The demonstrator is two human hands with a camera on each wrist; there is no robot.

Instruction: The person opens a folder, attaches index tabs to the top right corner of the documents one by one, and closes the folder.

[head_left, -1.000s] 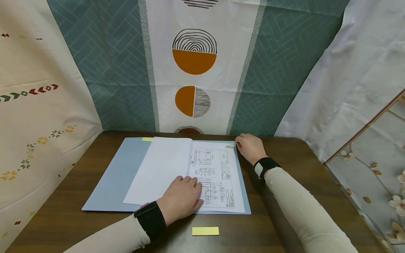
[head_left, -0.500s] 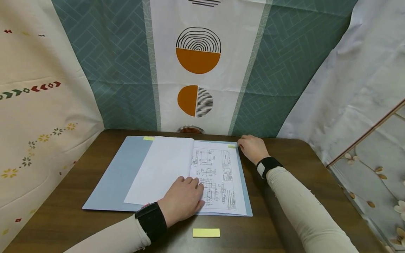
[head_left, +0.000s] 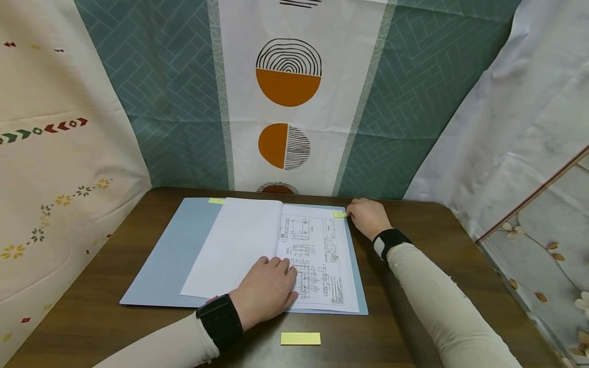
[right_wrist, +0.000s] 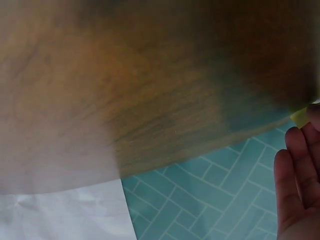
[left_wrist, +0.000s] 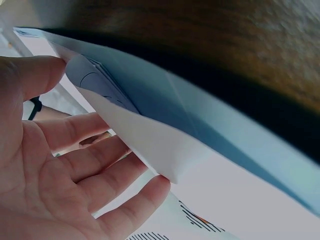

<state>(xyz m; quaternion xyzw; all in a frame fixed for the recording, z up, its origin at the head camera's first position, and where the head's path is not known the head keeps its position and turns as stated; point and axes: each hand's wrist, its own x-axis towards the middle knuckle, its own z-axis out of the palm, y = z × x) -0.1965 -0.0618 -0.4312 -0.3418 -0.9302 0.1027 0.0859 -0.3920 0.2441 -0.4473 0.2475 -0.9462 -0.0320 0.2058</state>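
A light blue folder (head_left: 158, 255) lies spread out, with white pages inside; the right page shows a technical drawing (head_left: 317, 255). My left hand (head_left: 266, 286) rests across the pages near their lower middle. Its fingers (left_wrist: 132, 205) are mostly straight and touch the paper in the left wrist view. At the upper right corner of the drawing page, my right hand (head_left: 368, 217) pinches the end of a small yellow sticky note (head_left: 340, 214). The right wrist view shows this yellow note (right_wrist: 300, 117) between thumb and finger.
Another yellow sticky strip (head_left: 300, 338) lies on the brown table (head_left: 368, 342) in front of the folder. A yellow tab (head_left: 216, 201) sits at the folder's upper left edge. Patterned cloth (head_left: 184, 102) hangs behind the table and at both sides.
The sticky note at the page corner looked pale at first, then lay level, and is now tilted toward my right hand. Left hand stays in place; the head view has shifted slightly.
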